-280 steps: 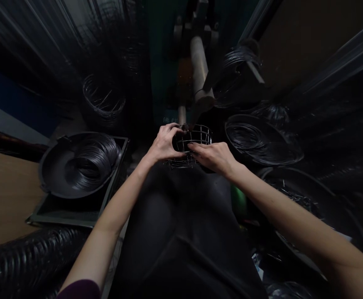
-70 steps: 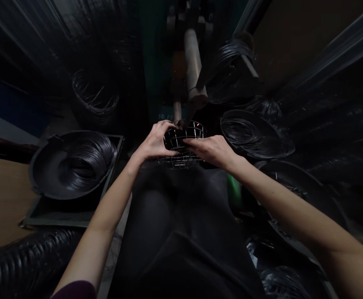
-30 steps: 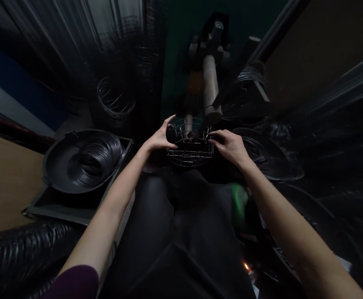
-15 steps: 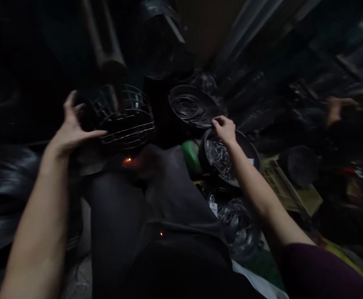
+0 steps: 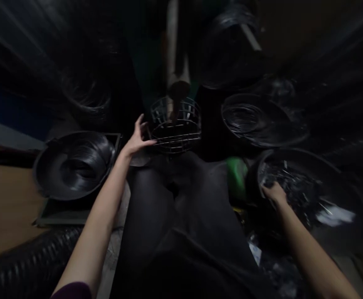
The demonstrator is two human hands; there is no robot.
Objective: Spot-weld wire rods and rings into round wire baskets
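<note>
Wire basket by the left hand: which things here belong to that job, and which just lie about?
Likely in use: wire basket, left hand, right hand, metal bits, metal bar.

Seemingly lying about: left wire coil, white sheet, green object.

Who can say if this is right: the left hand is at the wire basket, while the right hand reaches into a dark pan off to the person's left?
The side is wrong: the right hand reaches into a dark pan off to the person's right, as the current head view shows. The left hand is indeed at the wire basket.
</note>
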